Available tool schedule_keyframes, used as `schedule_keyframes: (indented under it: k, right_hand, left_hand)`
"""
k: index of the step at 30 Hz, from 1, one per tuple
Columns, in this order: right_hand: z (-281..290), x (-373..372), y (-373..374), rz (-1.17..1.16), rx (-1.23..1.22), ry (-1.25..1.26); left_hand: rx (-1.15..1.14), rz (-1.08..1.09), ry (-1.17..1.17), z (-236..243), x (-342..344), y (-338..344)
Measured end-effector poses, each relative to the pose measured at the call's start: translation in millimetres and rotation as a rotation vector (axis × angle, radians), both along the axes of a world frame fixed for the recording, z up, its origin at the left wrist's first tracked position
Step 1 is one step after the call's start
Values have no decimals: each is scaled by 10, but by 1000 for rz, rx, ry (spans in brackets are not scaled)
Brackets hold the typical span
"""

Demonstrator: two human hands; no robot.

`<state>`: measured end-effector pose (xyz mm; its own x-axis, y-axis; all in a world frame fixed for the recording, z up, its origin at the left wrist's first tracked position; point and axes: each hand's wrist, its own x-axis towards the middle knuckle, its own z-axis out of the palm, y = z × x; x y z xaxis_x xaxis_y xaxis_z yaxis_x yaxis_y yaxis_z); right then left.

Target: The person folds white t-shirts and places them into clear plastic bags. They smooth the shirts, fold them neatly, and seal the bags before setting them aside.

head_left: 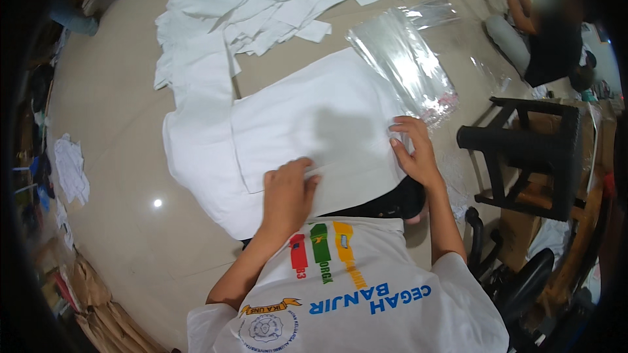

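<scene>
Glossy beige floor (124, 117) surrounds the spread white cloth garment (288, 117) beneath both hands. Half-curled, the left hand (288, 196) touches its near middle; the right hand (415, 150), loosely bent, its right edge. Whether either pinches fabric, I cannot tell. Shiny clear plastic bags (405, 55) lie beyond the right.

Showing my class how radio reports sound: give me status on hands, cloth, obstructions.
Left hand on white cloth, right hand at its right edge. Cloth spread out. Possible obstruction: plastic bags close by its far right side.
</scene>
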<state>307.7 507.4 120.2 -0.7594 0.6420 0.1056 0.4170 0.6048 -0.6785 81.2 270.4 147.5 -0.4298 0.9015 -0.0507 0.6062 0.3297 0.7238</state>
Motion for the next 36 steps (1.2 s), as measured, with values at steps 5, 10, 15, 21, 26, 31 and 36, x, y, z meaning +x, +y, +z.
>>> schedule_keyframes:
  k: [5,10,15,21,26,31,36]
  right_hand:
    - [140,-302,-410,77,-155,109]
    - [-228,-156,-322,-18,-286,91]
    - [-405,-43,-161,-77,-177,-82]
    - [-532,46,-37,-76,-83,-182]
    - [-817,236,105,-203,-164,-235]
    - [-829,281,144,-242,-213,-166]
    - [-821,408,235,-410,-256,-20]
  left_hand:
    - [86,-79,-30,-27,225,393]
    - [66,-132,27,73,325,741]
    - [64,-130,30,-106,302,768]
    - [60,-210,165,-164,101,363]
    - [-262,6,320,-196,-317,-225]
    - [-270,335,564,-390,-1375,-239]
    - [-612,448,130,-394,-2774,488]
